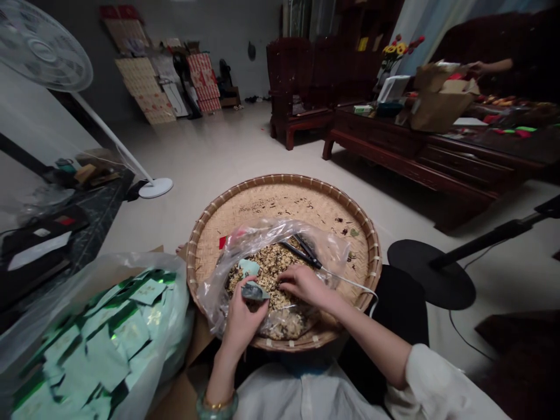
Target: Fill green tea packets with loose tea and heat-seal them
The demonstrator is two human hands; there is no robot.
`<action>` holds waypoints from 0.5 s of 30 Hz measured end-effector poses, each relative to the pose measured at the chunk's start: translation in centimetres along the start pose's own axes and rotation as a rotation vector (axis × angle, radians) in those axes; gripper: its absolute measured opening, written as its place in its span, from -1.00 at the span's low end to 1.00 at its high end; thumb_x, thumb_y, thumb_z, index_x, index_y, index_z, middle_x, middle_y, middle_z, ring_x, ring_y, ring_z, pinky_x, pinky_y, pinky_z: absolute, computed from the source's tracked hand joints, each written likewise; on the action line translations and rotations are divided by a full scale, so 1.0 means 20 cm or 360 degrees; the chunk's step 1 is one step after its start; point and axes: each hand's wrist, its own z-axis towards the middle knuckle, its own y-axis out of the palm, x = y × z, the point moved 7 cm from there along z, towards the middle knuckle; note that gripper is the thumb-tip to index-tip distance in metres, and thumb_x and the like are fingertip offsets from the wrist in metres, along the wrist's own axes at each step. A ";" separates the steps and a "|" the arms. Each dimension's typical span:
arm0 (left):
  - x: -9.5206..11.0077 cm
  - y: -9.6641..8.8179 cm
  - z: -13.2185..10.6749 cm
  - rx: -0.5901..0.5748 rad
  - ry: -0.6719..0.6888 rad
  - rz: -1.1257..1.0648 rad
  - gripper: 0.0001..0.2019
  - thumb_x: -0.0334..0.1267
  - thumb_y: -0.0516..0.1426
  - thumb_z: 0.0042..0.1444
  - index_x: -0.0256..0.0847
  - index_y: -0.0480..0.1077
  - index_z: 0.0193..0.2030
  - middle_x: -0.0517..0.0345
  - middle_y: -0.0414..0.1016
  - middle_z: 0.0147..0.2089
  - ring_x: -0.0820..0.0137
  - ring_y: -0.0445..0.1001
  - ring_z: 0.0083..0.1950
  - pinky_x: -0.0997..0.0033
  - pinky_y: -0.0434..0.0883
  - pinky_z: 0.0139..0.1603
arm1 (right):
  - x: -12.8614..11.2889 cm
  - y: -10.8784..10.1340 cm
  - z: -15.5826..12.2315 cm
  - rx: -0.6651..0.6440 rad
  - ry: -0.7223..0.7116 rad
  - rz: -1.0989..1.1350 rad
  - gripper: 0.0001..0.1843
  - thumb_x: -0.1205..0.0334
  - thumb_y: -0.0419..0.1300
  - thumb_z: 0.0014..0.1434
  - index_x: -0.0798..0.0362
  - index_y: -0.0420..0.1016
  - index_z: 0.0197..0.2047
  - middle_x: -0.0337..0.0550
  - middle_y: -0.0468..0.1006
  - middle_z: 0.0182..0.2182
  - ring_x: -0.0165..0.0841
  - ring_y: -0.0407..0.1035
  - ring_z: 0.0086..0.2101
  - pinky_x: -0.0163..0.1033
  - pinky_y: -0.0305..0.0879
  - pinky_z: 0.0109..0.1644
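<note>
My left hand [242,318] is closed around a small pale-green sachet [256,291], whose mouth gapes and shows a dark silvery inside. Beside it my right hand [301,284] reaches into a loose tan-and-dark dried mix [273,265], fingers curled together at its surface; what they pinch is hidden. The mix fills a clear plastic bag [212,291], spread wide on a round woven bamboo tray [245,195]. Another pale-green sachet [248,267] lies on the mix. Black flat tongs with a white cord [301,254] rest on the bag's far right side.
To the left, a large plastic bag [175,265] holds many pale-green sachets [105,356]. A white standing fan [156,187] and a black round stand base [431,273] flank the tray. Behind are a dark wooden table [394,151] and a paper bag [441,105], near another person's hand [479,67].
</note>
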 end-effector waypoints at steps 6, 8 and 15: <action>0.01 0.01 0.00 -0.0022 -0.0104 0.0021 -0.48 -0.23 0.23 -0.05 -0.23 0.24 0.08 -0.06 0.48 0.01 0.24 0.48 0.01 0.18 0.35 0.10 | 0.23 -0.11 -0.08 0.0210 0.0309 0.0541 -0.85 0.28 0.21 0.09 0.09 0.57 -0.26 -0.14 0.61 -0.32 -0.29 0.47 -0.31 -0.24 0.34 -0.23; 0.01 0.01 -0.01 -0.0036 -0.0119 0.0003 -0.48 -0.23 0.22 -0.06 -0.24 0.24 0.08 -0.07 0.49 0.01 0.24 0.49 0.00 0.18 0.35 0.11 | 0.29 -0.19 -0.12 0.0275 0.0329 0.0377 -0.85 0.37 0.18 0.06 0.10 0.57 -0.29 -0.12 0.59 -0.34 -0.29 0.45 -0.33 -0.23 0.34 -0.25; -0.03 -0.02 0.00 0.0064 -0.0133 0.0095 -0.48 -0.16 0.21 -0.04 -0.26 0.26 0.08 -0.09 0.51 -0.03 0.21 0.50 -0.02 0.12 0.36 0.08 | 0.19 -0.24 -0.15 0.0172 0.0090 -0.0105 -0.62 0.40 0.17 0.10 0.11 0.46 0.02 0.05 0.46 -0.07 -0.19 0.35 -0.04 -0.10 0.24 0.08</action>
